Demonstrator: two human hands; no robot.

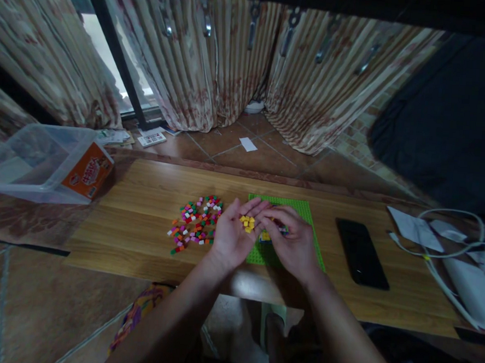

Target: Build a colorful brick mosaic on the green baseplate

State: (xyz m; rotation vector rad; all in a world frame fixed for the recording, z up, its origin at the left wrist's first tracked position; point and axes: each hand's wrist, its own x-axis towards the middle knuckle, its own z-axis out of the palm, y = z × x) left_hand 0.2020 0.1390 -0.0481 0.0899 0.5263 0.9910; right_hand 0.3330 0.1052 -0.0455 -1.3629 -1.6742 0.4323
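Observation:
My left hand (236,233) is palm up and slightly cupped, holding several small yellow toy bricks (247,223). Its fingertips reach toward my right hand (292,236), whose thumb and fingers are pinched together just beside them. What lies in that pinch, if anything, is too small to make out. Beneath both hands is a green studded baseplate (312,218), partly covered by them. Some yellow and darker bricks (265,236) show on the plate under my right hand. Left of my left hand, a loose pile of red, white, pink, orange and green bricks (197,220) lies on the wooden table.
A black phone (361,253) lies on the wooden table (120,223) right of the baseplate. Farther right are a white cable (447,251) and papers (414,229). A clear plastic bin (44,191) with an orange label stands at the left. Curtains (229,65) hang behind.

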